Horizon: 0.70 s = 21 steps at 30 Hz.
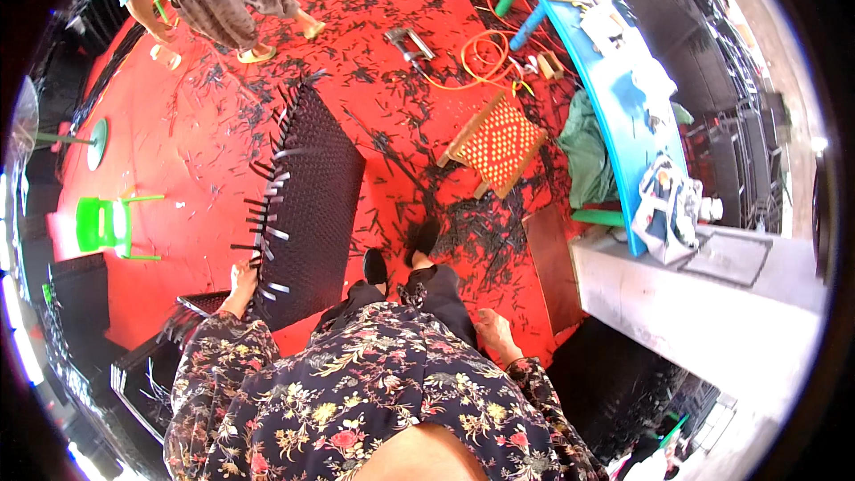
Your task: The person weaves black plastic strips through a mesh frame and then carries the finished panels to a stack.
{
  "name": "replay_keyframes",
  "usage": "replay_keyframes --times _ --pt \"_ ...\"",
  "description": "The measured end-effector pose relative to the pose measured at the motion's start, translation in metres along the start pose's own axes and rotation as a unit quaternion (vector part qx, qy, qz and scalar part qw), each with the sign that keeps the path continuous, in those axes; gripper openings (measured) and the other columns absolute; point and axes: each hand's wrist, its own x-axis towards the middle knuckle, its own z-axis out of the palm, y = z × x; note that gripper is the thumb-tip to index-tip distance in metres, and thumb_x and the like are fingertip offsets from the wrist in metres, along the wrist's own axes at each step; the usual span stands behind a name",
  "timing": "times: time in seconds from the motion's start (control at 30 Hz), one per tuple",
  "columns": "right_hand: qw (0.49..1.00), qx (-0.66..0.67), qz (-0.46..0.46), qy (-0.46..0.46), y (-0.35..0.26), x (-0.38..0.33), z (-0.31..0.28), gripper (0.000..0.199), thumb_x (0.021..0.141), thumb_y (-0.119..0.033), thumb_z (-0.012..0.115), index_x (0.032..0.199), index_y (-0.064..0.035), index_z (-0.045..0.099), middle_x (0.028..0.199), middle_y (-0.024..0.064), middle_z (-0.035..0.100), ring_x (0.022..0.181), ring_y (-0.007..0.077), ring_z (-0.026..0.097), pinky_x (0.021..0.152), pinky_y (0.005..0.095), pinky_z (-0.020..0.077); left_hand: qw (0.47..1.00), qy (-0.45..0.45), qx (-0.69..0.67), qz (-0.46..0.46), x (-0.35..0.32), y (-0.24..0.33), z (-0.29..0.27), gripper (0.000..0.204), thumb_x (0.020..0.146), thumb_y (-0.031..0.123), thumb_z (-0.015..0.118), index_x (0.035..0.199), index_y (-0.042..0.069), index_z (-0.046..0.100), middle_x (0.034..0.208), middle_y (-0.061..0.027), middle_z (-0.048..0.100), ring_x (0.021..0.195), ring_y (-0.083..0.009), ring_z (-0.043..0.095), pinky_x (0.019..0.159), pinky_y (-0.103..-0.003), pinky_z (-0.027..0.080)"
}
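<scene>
Red floor (205,125) w/ scraps; left hand (242,281) gripping black woven panel (312,196), right hand (494,331) loose, empty.

Wearer in dark long-sleeved top with dense floral print: pink, cream and yellow blossoms, green leaves. Sleeves run down to both wrists; left hand (242,278) and right hand (495,332) bare, no gloves or rings visible. Dark trousers, probably black. Black shoes (401,254), rounded toes, detail too small to tell.
</scene>
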Motion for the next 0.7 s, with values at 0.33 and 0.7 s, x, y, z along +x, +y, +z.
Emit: replay_keyframes --times 0.33,0.7 --pt "0.988 -0.145 -0.043 -0.034 0.07 0.176 -0.09 0.035 0.078 -0.035 0.063 0.101 -0.0096 0.061 0.092 0.0132 0.065 0.088 0.0321 0.062 0.077 0.04 0.0501 0.94 0.123 -0.302 -0.1 0.084 0.049 -0.105 0.026 0.074 0.005 0.048 0.096 0.007 0.062 0.081 -0.0105 0.062 0.072 -0.0272 0.059 0.061 -0.038 0.044" --pt "0.978 -0.182 -0.091 -0.054 -0.035 0.265 -0.201 0.034 0.078 -0.026 0.064 0.106 -0.0084 0.057 0.087 0.0136 0.065 0.08 0.0348 0.063 0.068 0.0433 0.0504 0.959 0.152 -0.24 -0.006 0.234 0.045 -0.199 0.019 0.071 0.001 0.057 0.088 0.003 0.065 0.068 -0.0096 0.054 0.059 -0.0255 0.053 0.053 -0.036 0.04"
